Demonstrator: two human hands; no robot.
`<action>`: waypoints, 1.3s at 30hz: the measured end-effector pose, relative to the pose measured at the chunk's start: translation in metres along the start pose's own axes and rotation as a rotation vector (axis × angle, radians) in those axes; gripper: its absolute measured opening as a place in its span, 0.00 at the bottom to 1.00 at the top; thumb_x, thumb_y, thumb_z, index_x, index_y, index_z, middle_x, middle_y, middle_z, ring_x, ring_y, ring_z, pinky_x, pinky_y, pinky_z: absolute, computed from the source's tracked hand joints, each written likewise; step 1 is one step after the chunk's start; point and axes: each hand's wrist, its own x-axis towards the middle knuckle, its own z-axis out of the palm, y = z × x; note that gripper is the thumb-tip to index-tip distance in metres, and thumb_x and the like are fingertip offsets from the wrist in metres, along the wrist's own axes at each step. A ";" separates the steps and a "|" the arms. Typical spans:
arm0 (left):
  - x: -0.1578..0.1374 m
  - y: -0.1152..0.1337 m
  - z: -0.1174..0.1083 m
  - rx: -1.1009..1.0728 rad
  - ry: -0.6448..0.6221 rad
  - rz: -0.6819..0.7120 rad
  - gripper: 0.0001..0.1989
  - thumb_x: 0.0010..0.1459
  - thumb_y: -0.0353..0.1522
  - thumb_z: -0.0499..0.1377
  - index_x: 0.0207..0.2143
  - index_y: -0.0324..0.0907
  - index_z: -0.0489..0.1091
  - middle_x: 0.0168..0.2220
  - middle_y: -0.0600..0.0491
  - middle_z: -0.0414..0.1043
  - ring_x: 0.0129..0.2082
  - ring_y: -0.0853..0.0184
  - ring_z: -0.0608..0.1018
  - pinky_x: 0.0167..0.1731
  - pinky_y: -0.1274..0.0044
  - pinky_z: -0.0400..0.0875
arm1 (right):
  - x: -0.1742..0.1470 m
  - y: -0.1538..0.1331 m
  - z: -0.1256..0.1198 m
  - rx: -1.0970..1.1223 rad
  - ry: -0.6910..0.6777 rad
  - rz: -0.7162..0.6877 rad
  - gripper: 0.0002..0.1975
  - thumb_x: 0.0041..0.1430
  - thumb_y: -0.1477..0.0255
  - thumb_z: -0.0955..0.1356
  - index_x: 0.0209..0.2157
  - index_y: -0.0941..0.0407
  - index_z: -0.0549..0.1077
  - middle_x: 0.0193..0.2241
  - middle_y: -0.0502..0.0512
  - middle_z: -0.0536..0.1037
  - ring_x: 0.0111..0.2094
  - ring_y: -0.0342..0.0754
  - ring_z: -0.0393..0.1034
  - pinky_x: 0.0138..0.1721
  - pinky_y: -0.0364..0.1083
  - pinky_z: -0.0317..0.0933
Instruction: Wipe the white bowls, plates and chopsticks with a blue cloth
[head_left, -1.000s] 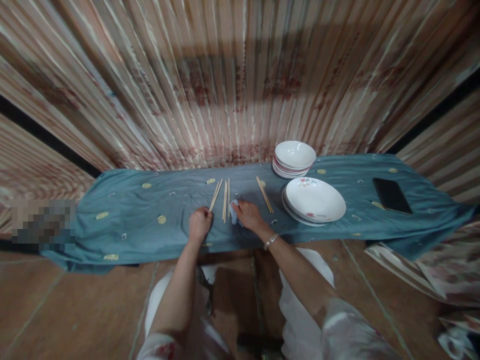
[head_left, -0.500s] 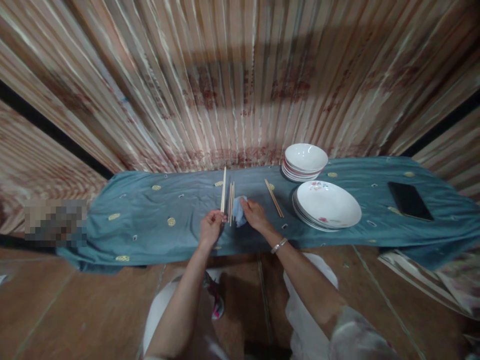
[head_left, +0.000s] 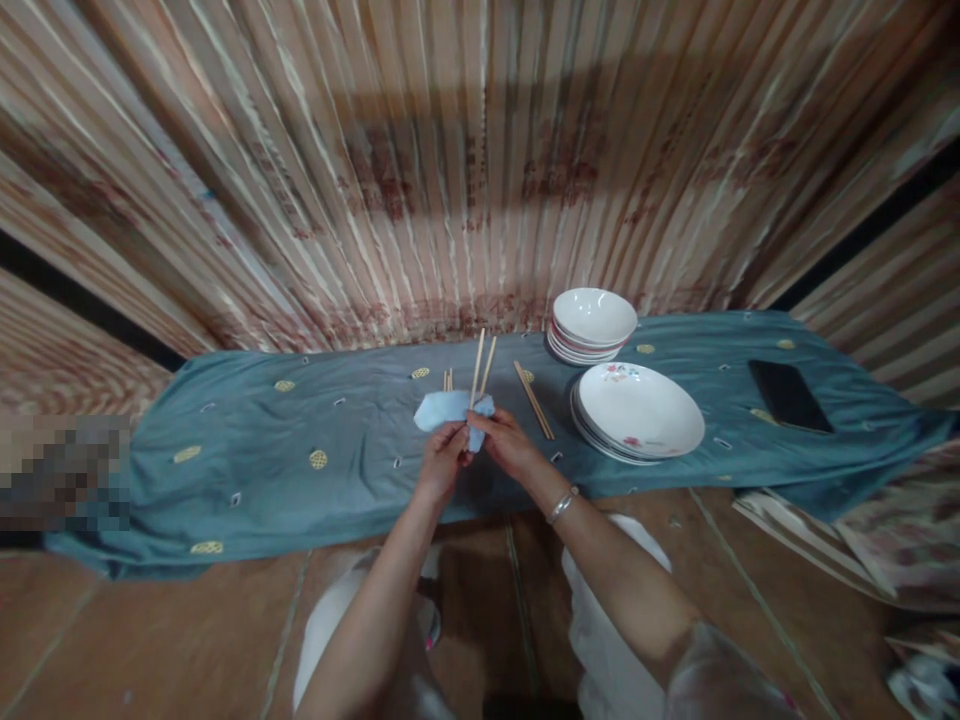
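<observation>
My left hand [head_left: 442,458] is closed around the lower ends of a pair of chopsticks [head_left: 478,368], which point away from me with their far tips apart. Right beside it, my right hand [head_left: 508,440] pinches a light blue cloth [head_left: 441,408] against the chopsticks. The cloth spreads to the left above my left hand and partly hides more chopsticks [head_left: 448,380] lying on the table. Another pair of chopsticks [head_left: 534,402] lies to the right of my hands.
A stack of white bowls [head_left: 594,318] stands at the back right, with a stack of floral plates [head_left: 641,410] in front. Farther right lies a flat black object [head_left: 790,395]. A teal patterned cloth [head_left: 262,450] covers the table, and a striped curtain [head_left: 420,200] hangs behind.
My hands have come together, bringing the cloth onto the held chopsticks. The cloth is now spread wider, and the held chopsticks have fanned apart. The view has shifted slightly.
</observation>
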 end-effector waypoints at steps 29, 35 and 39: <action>-0.009 -0.016 0.006 -0.050 -0.071 -0.114 0.17 0.38 0.41 0.68 0.25 0.40 0.66 0.18 0.59 0.66 0.16 0.77 0.63 0.17 0.82 0.55 | 0.007 -0.010 -0.016 0.129 0.093 0.097 0.16 0.34 0.66 0.79 0.27 0.58 0.77 0.22 0.48 0.78 0.21 0.40 0.69 0.25 0.41 0.63; -0.026 -0.020 0.007 -0.035 -0.119 -0.189 0.21 0.38 0.44 0.70 0.25 0.39 0.67 0.19 0.58 0.67 0.16 0.78 0.65 0.17 0.82 0.54 | 0.019 -0.024 -0.033 0.143 0.170 0.002 0.14 0.40 0.65 0.78 0.27 0.57 0.74 0.21 0.47 0.77 0.26 0.44 0.73 0.31 0.43 0.69; -0.031 -0.022 0.007 -0.039 -0.135 -0.229 0.22 0.35 0.44 0.71 0.25 0.39 0.67 0.18 0.57 0.68 0.15 0.77 0.65 0.16 0.82 0.54 | 0.026 -0.034 -0.040 0.178 0.212 -0.045 0.13 0.42 0.65 0.77 0.27 0.56 0.73 0.24 0.49 0.78 0.33 0.49 0.76 0.37 0.48 0.71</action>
